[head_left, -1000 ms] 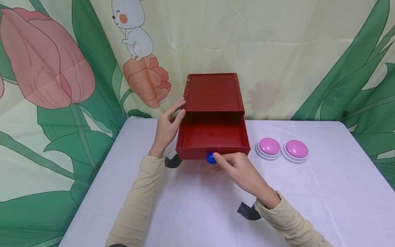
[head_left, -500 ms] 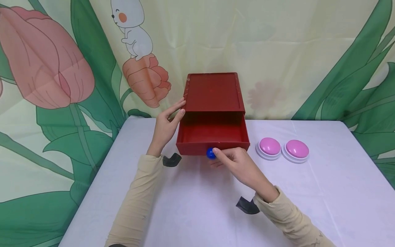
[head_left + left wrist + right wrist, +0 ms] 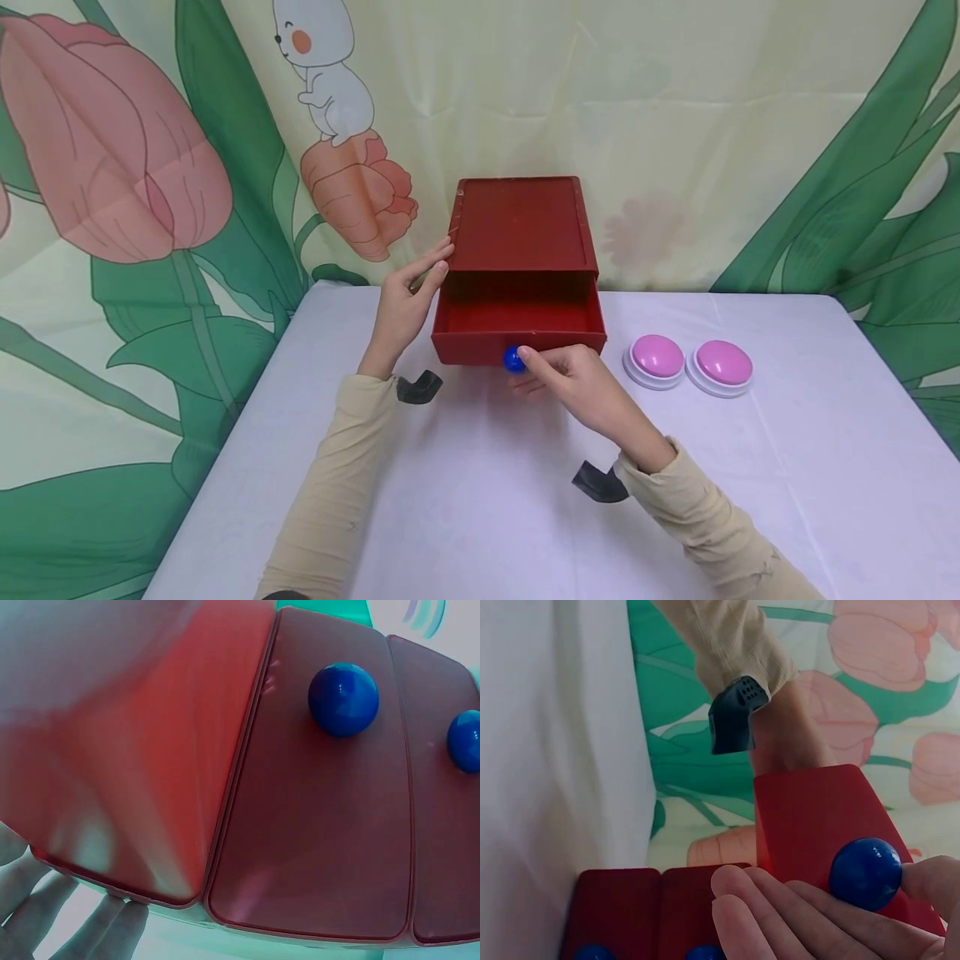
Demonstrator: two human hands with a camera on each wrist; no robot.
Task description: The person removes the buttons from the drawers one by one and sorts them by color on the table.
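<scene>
Pinching a glossy, spherical, perhaps plastic knob (image 3: 513,360): the right hand (image 3: 575,381).

Red box-shaped cabinet (image 3: 521,223) with a flat top and raised rim, standing upright near the far edge of a white table (image 3: 480,500). Its top drawer (image 3: 465,348), also red, sticks out partway towards the viewer, level, the visible part of its inside bare. A glossy round blue knob (image 3: 513,360) sits mid-front on it, pinched between the thumb and fingers of the right hand (image 3: 577,383). The left hand (image 3: 397,312) touches the cabinet's left side. Beneath, two lower drawers (image 3: 315,825) are closed, each with a matching blue ball knob (image 3: 343,699)
</scene>
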